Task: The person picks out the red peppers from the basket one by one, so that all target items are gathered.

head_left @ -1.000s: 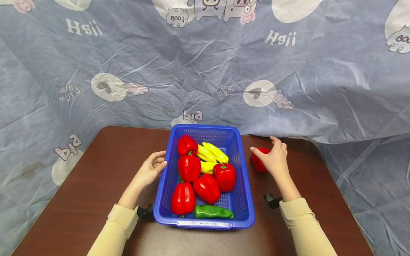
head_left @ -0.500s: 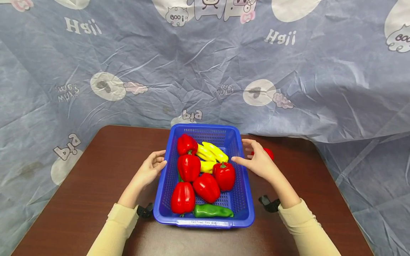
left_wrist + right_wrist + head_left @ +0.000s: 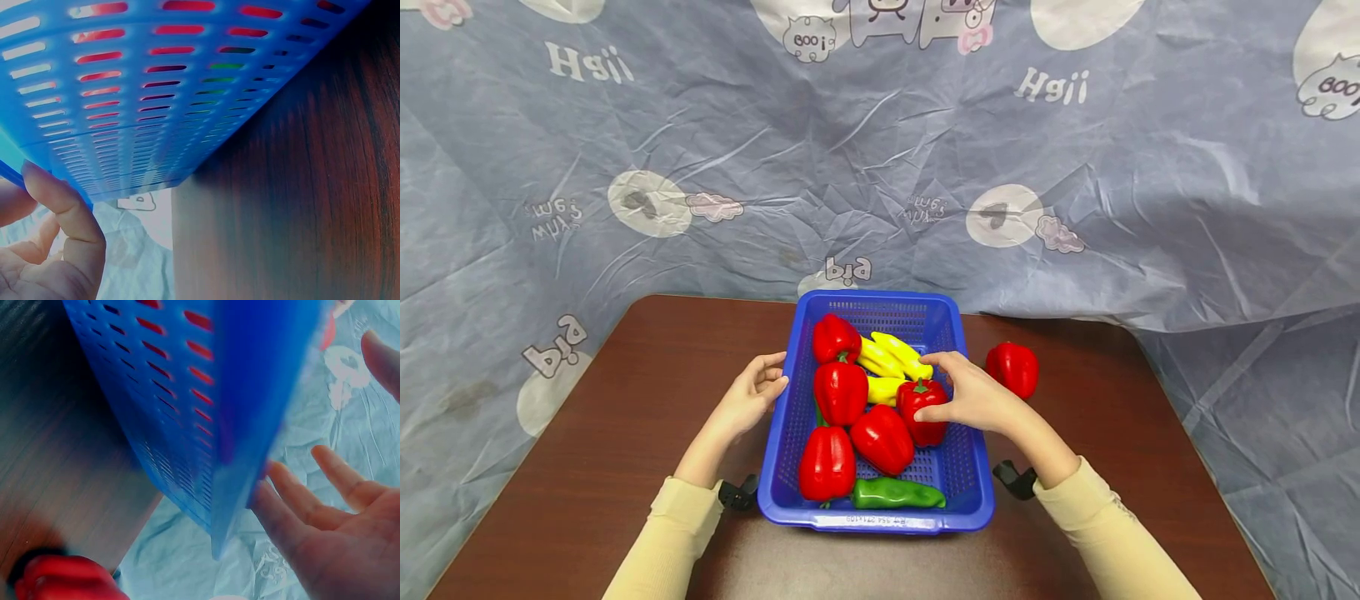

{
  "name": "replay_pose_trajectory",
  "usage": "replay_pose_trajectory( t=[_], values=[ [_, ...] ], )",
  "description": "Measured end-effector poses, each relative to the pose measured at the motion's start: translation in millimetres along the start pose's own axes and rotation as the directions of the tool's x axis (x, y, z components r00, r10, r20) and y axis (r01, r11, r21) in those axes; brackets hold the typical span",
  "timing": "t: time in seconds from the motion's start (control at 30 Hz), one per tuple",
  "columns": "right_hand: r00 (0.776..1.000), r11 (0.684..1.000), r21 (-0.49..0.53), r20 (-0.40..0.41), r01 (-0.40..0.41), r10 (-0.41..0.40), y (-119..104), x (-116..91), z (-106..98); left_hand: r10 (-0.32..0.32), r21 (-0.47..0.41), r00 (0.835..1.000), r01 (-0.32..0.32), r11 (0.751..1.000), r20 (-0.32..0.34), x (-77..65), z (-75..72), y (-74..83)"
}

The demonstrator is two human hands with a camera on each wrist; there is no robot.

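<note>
My left hand (image 3: pixel 751 400) is at the left rim of the blue plastic basket (image 3: pixel 778 433), thumb and bent fingers pinching that rim; the left wrist view shows the thumb (image 3: pixel 59 200) against its edge. My right hand (image 3: pixel 977 396) reaches over the right rim, fingers and thumb spread around a red bell pepper (image 3: pixel 931 429) with a green stem, holding nothing. In the right wrist view the right hand's straight fingers (image 3: pixel 344 475) stand apart above the basket wall. Several more red bell peppers (image 3: pixel 841 393), yellow peppers (image 3: pixel 880 358) and a long green pepper (image 3: pixel 898 493) lie inside.
One red bell pepper (image 3: pixel 1013 369) lies on the brown wooden table (image 3: pixel 625 417), right of the basket. A grey-blue printed cloth (image 3: pixel 880 167) hangs behind the table. Black wrist cameras (image 3: pixel 739 493) sit under both wrists.
My right hand has moved left from the loose red bell pepper on the table, across the rim to the pepper in the basket. The left hand stays at the rim.
</note>
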State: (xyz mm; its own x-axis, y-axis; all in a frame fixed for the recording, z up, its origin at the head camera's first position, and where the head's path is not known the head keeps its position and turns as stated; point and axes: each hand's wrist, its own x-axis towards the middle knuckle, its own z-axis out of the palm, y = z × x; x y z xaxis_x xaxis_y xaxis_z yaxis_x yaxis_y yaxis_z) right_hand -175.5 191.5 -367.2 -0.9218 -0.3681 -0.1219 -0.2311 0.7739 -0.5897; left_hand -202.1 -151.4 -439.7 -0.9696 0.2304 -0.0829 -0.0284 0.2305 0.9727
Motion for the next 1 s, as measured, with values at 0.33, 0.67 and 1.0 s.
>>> replay_pose_trajectory(
  t=[0.33, 0.67, 1.0],
  values=[
    [0.993, 0.997, -0.071, 0.118, 0.023, -0.015, -2.9, 15.6, 11.5, 0.000, 0.008, 1.000, 0.000, 1.000, 0.000, 0.0, -2.0, 0.1],
    [0.979, 0.981, -0.196, 0.201, -0.002, 0.042, -5.2, 26.0, 22.1, -0.001, 0.012, 1.000, 0.001, 1.000, 0.002, -1.5, -1.8, 1.2],
    [0.968, 0.969, -0.245, 0.234, -0.036, 0.095, -5.1, 30.6, 26.1, -0.001, 0.006, 1.000, 0.001, 1.000, -0.013, -1.4, -1.0, -0.5]
  ],
)
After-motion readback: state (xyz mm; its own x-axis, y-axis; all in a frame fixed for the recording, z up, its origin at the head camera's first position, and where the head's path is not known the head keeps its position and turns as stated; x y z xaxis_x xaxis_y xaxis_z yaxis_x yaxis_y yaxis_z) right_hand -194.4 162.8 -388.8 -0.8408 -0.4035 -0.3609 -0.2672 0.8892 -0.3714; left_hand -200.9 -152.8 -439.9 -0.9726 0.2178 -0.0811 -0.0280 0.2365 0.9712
